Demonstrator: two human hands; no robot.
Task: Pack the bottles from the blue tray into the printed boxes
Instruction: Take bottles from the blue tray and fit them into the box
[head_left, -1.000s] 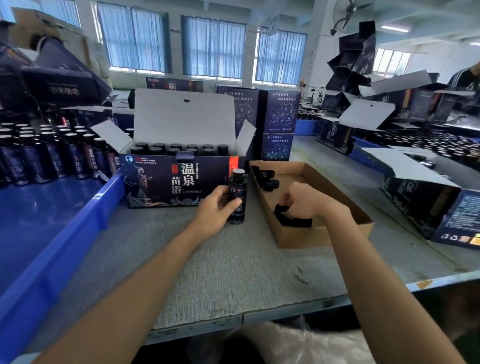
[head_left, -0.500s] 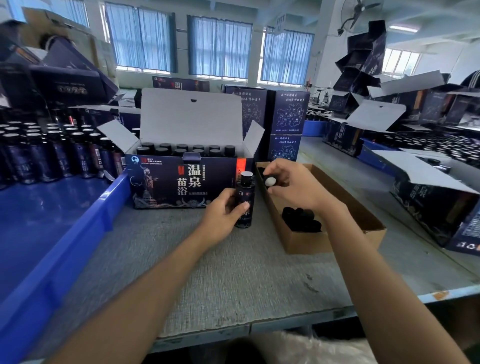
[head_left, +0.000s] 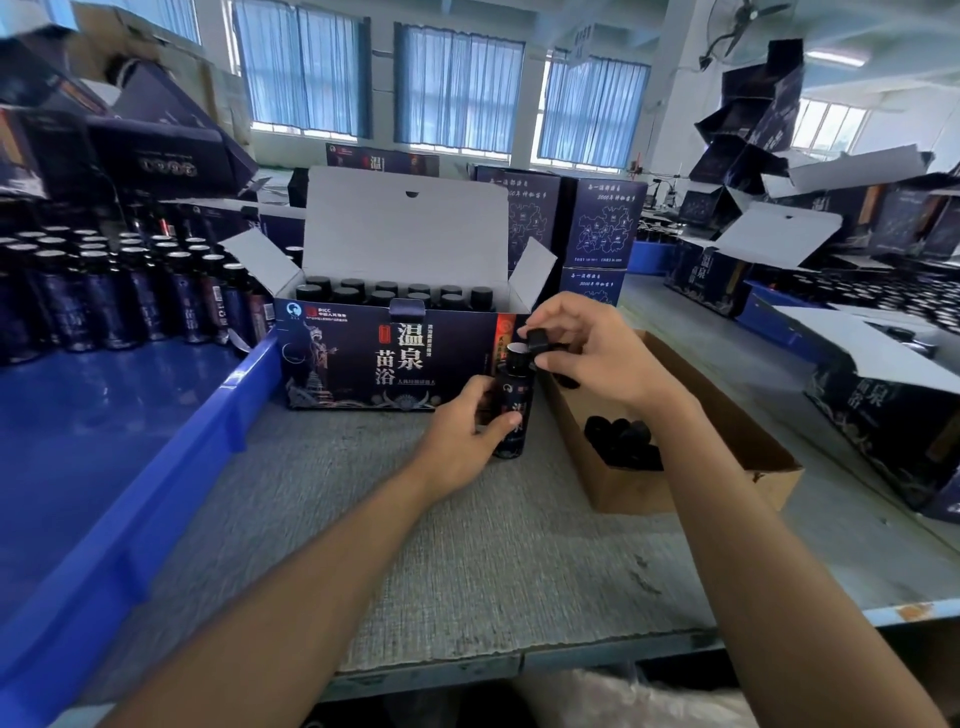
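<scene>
A dark bottle (head_left: 515, 410) stands upright on the grey table, just right of the open printed box (head_left: 384, 358). My left hand (head_left: 462, 441) grips the bottle's body from the left. My right hand (head_left: 587, 348) pinches a black cap (head_left: 537, 340) right above the bottle's mouth. Inside the printed box stand several capped bottles (head_left: 395, 293). Many more bottles (head_left: 119, 296) fill the far end of the blue tray (head_left: 156, 467) on the left.
A brown cardboard tray (head_left: 748, 452) with several loose black caps (head_left: 618, 436) lies right of the bottle. Stacked and open printed boxes (head_left: 602, 223) crowd the back and right. The table's front edge (head_left: 519, 660) runs below my forearms.
My right hand rose out of the cardboard tray with a cap and carried it left, over the bottle's mouth. My left hand stayed on the bottle.
</scene>
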